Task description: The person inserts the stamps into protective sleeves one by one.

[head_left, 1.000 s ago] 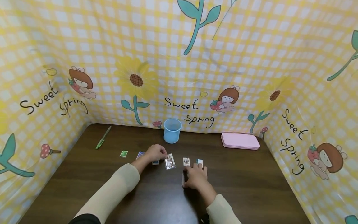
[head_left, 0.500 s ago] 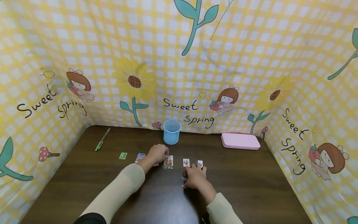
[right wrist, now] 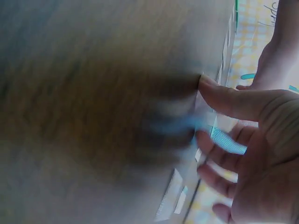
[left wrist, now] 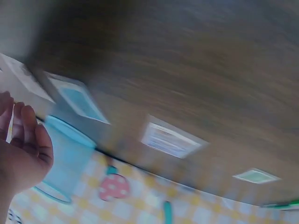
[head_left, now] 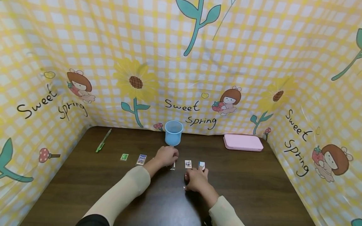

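Small picture cards in clear wrappers lie in a row across the table. My left hand [head_left: 166, 156], its fingers loosely curled in the left wrist view, is over a wrapped card [head_left: 173, 165] and partly covers it. To its left are a teal card [left wrist: 79, 99], hidden by my arm in the head view, a purple-blue card [head_left: 141, 159] and a green card [head_left: 124, 157]. My right hand [head_left: 197, 179] holds a thin, shiny, whitish piece [right wrist: 205, 103] between thumb and fingertips, low over the table. Just beyond it are a picture card [head_left: 188, 164] and a blue-white card [head_left: 201, 165].
A light blue cup [head_left: 173, 135] stands at the back, beyond my left hand. A pink case [head_left: 243, 142] lies at the back right, and a green pen [head_left: 103, 141] at the back left. Patterned cloth [head_left: 181, 78] encloses the table [head_left: 158, 201] at the back and sides.
My left hand has shifted right from the card's left edge to over it, and the purple-blue card is now uncovered. My right hand stays nearly in place.
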Tool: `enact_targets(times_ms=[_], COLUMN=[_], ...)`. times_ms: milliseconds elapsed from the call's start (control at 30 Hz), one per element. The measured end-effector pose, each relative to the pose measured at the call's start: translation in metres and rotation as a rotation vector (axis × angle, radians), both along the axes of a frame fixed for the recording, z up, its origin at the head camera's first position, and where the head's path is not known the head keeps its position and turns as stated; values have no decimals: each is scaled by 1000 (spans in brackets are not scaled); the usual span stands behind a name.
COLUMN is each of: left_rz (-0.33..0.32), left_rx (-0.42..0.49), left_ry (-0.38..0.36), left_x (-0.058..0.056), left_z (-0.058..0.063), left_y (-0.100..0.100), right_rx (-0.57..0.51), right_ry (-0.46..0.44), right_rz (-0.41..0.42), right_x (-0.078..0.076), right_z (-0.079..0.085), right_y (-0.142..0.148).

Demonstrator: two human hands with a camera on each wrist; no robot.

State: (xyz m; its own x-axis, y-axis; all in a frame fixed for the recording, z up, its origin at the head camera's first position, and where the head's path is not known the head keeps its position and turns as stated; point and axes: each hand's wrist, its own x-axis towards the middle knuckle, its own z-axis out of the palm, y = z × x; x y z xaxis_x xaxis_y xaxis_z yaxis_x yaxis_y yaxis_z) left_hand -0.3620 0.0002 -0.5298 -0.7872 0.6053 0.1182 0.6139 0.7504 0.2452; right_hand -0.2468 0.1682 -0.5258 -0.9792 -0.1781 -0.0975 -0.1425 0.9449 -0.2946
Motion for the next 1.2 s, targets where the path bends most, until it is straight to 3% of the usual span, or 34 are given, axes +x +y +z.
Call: enact_targets(times_ms=[100,233,333,433,633,767,867,1000,1200], left_rz=[-54,-57,-18,29,102,117,106,110,111], left_rx=[14,-22,-73,-106,-138,-79,-24,13,-19], left_ry=[27,10,-32,-92,-159,-185,-206,-249,-357], left_x=[9,19,21,20,18,18,17,15,12], left_z=[2,3,1,-2,-1,0,-1,-4,-1], left_y=[10,23,35,46,59,60,59,59,57], right_rx=[-188,-500,-684,-796,-845,-839,-850,-879,-932], right_ry=[41,49,45,62,154,227,236,226,214], right_rz=[47,65,5,-99,-307,-428,-466,-458,-458], right_x=[-2,-5,-7,-10,-14,-16,-17,-17,-15], right_z=[-2,0,2,2,1,2,1,-2,-2], right_y=[4,9,14,16,20,24,27,28,28])
